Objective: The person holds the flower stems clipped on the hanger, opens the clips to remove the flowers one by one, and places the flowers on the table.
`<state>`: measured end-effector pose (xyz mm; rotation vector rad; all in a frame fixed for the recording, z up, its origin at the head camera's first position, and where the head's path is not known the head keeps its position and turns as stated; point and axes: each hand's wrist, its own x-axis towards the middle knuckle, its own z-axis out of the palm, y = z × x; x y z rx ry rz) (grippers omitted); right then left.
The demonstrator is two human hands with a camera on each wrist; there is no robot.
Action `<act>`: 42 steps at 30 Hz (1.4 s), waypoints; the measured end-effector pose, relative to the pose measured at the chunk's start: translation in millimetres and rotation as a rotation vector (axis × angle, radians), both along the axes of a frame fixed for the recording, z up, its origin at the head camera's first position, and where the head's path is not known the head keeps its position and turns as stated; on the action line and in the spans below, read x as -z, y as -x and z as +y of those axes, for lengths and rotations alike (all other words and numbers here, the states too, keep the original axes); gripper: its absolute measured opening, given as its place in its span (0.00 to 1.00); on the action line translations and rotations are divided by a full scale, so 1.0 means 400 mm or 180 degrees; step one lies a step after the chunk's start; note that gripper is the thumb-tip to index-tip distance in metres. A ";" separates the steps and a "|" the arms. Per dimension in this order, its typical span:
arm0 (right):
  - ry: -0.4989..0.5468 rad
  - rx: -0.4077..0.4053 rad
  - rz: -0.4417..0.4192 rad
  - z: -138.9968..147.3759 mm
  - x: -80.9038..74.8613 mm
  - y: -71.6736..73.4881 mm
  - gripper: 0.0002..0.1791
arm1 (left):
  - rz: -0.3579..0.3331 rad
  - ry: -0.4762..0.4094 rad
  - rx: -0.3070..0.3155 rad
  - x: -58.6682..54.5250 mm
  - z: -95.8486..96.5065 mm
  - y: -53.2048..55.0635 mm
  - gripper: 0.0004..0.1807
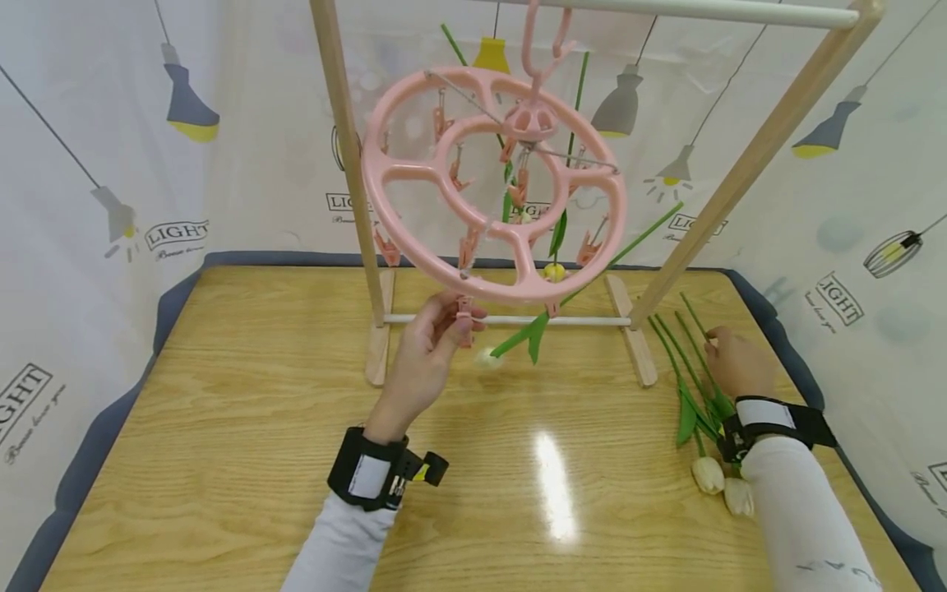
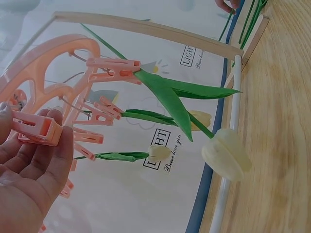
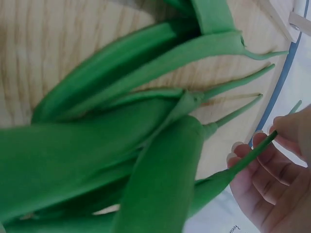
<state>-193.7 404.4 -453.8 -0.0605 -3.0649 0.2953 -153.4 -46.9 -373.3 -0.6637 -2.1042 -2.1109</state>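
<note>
Your left grip [image 1: 422, 353] is clamping together on a pink clip [image 2: 36, 127], thumb on one side and fingers on the other, just below the near rim of the round pink hanger [image 1: 377, 170]. Your right grip [image 1: 740, 366] is pinching a green stem [image 3: 252, 153] above the right side of the tabletop [image 1: 222, 460]. Beside that stem, loose tulips [image 1: 708, 475] are lying bunched on the wood, their stems pointing away from you and two white heads showing next to your right sleeve [image 1: 806, 501]. The hanger is hanging by its hook from the white top bar [image 1: 740, 11] of a wooden frame [image 1: 344, 123]. In the left wrist view, three more tulips are hanging head-down from other clips; the nearest, a white tulip [image 2: 227, 154], is spreading two green leaves [image 2: 167, 99] below its clip. Behind everything, a lamp-printed curtain [image 1: 259, 197] is forming the backdrop.
</note>
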 end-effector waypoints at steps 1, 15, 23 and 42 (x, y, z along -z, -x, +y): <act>0.0034 0.0028 -0.0067 -0.001 0.002 0.001 0.20 | -0.0005 0.0000 -0.0001 0.000 0.000 -0.001 0.19; 0.0088 -0.0080 -0.0486 -0.020 0.017 -0.001 0.25 | 0.0009 -0.0062 0.0040 -0.003 0.002 -0.003 0.19; -0.0026 -0.0119 -0.0595 -0.038 0.009 0.000 0.27 | 0.0055 -0.0166 0.0063 -0.017 -0.001 -0.010 0.19; -0.0233 -0.0288 -0.0904 -0.050 0.003 0.010 0.27 | 0.0081 -0.0157 0.0105 -0.022 -0.005 -0.006 0.20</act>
